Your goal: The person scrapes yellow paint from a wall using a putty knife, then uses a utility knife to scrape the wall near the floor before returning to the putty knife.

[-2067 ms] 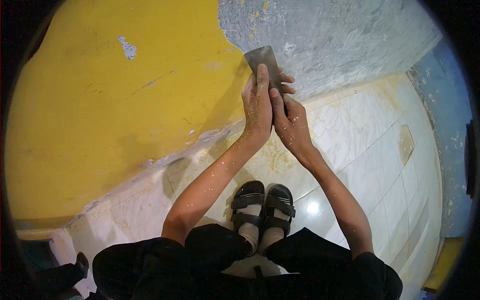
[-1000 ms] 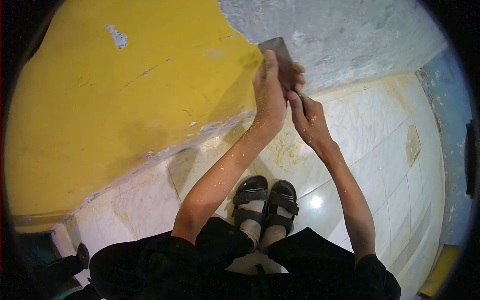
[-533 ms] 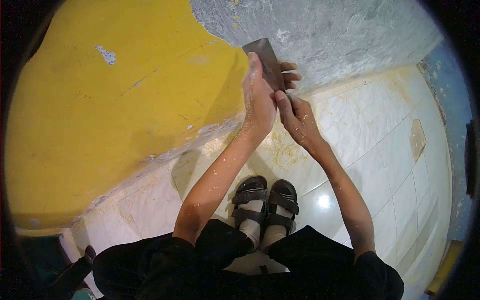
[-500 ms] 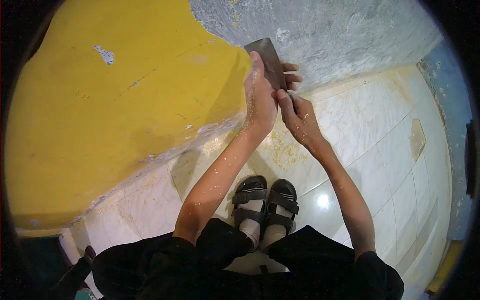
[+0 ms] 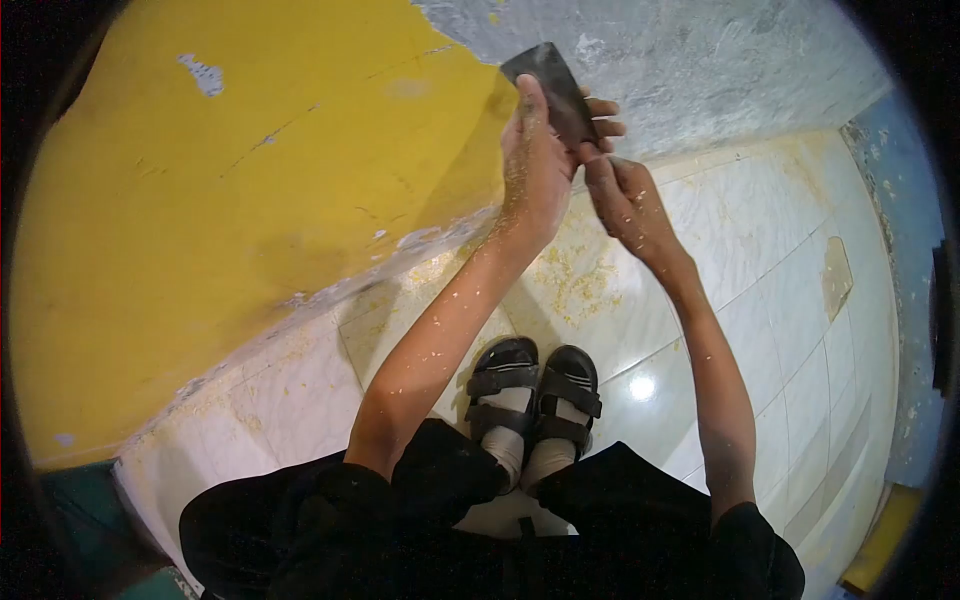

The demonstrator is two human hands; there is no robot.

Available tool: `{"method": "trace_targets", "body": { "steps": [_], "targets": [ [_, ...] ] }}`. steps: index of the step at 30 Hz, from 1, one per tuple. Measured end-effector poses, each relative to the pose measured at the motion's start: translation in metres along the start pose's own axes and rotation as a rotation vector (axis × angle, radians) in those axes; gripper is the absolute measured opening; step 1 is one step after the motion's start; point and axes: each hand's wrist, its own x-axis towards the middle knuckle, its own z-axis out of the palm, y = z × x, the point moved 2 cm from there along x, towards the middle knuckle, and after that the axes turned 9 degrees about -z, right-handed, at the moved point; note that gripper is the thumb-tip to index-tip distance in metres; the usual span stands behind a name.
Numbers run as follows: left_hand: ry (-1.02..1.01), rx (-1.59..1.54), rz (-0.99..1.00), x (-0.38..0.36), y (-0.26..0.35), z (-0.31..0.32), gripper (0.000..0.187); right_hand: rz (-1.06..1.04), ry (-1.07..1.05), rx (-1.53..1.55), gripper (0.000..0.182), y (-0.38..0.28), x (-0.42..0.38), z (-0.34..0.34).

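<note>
My left hand (image 5: 537,170) is wrapped around the dark, flat, rectangular blade of a scraper (image 5: 561,95), thumb along its near face and fingertips showing past its right edge. At the blade's lower end, my right hand (image 5: 632,205) pinches the scraper, its fingers covering whatever handle is there. The blade tilts up and to the left, and in this view its top end overlaps the border between the yellow paint (image 5: 330,130) and the bare grey wall (image 5: 680,70). Pale flecks cling to both forearms.
Yellow paint chips (image 5: 575,285) lie scattered over the white tiled floor (image 5: 740,300) near the wall's foot. My feet in black sandals (image 5: 505,385) stand close to them. A blue wall (image 5: 895,170) rises at the right, and a dark green object (image 5: 85,520) sits at lower left.
Both hands and the scraper have shifted slightly up and to the right in the view. The grip on the scraper looks much the same.
</note>
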Motion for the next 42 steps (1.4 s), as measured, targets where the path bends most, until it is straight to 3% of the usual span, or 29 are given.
{"method": "trace_targets", "body": {
  "steps": [2,5,11,15,17,21,24,26,29,30,33,39,42],
  "targets": [
    [-0.043,-0.049,-0.093,0.004,-0.002,-0.001,0.06,0.102,-0.015,0.009,0.052,0.004,0.001,-0.003],
    [-0.042,0.031,-0.044,-0.001,0.005,0.0,0.061,0.171,-0.024,-0.013,0.054,-0.001,0.002,0.001],
    [-0.133,0.084,0.054,-0.003,0.032,0.006,0.058,-0.005,0.029,-0.001,0.054,-0.022,0.01,0.002],
    [-0.139,0.123,-0.084,-0.001,0.018,-0.003,0.059,0.143,0.021,0.045,0.058,0.001,0.003,0.0],
    [-0.134,0.215,-0.1,-0.001,0.013,-0.005,0.059,0.119,0.044,0.099,0.047,0.008,0.001,0.002],
    [-0.112,0.207,-0.097,0.0,0.013,-0.003,0.058,0.012,0.122,-0.105,0.055,0.006,0.004,-0.001],
    [-0.076,0.186,-0.056,0.0,0.025,-0.003,0.059,-0.046,0.129,-0.329,0.056,-0.039,0.01,-0.004],
    [-0.152,0.191,0.052,0.0,0.032,-0.004,0.059,-0.02,0.096,-0.339,0.054,-0.058,0.011,-0.011],
    [-0.149,0.169,-0.067,0.003,0.021,-0.006,0.06,-0.12,0.115,-0.347,0.053,-0.049,0.01,-0.019],
    [-0.099,0.199,-0.071,0.003,0.015,-0.005,0.06,-0.042,0.086,-0.387,0.053,-0.037,0.009,-0.023],
    [-0.051,0.182,-0.063,0.002,0.008,-0.007,0.061,0.03,0.05,-0.426,0.053,-0.03,0.011,-0.02],
    [-0.005,0.194,0.045,-0.002,0.022,-0.001,0.06,-0.11,0.106,-0.417,0.052,-0.043,0.011,-0.018],
    [-0.048,0.214,-0.012,0.001,0.017,-0.003,0.06,-0.083,0.118,-0.354,0.053,-0.032,0.009,-0.02]
  ]
}}
